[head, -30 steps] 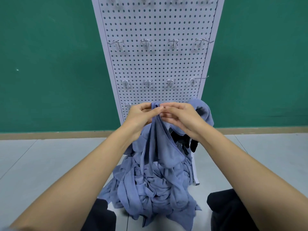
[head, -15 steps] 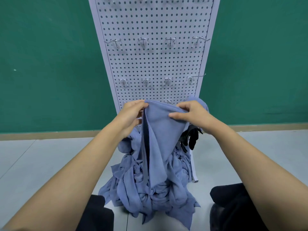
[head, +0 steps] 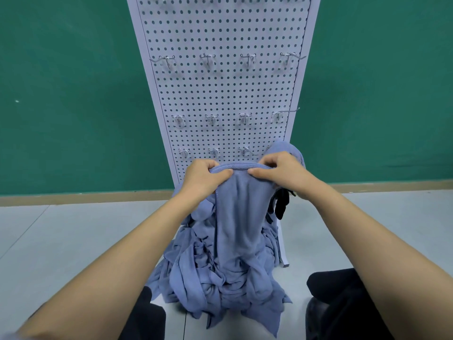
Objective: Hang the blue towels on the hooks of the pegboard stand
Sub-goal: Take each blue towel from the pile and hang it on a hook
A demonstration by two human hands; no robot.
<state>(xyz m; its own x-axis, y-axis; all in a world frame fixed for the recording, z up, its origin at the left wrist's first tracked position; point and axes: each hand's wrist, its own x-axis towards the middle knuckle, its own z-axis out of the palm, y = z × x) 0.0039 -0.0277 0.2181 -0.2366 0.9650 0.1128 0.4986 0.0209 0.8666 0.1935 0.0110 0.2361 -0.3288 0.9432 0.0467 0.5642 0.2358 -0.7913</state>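
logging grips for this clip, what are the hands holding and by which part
One blue towel, held by its top edge: the left hand grips the edge's left end, the right hand its right end. The rest hangs down.

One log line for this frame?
stage: towel held up, not hung | left hand: grips top edge | right hand: grips top edge | towel pile: floor, pegboard base | hooks: upper rows bare
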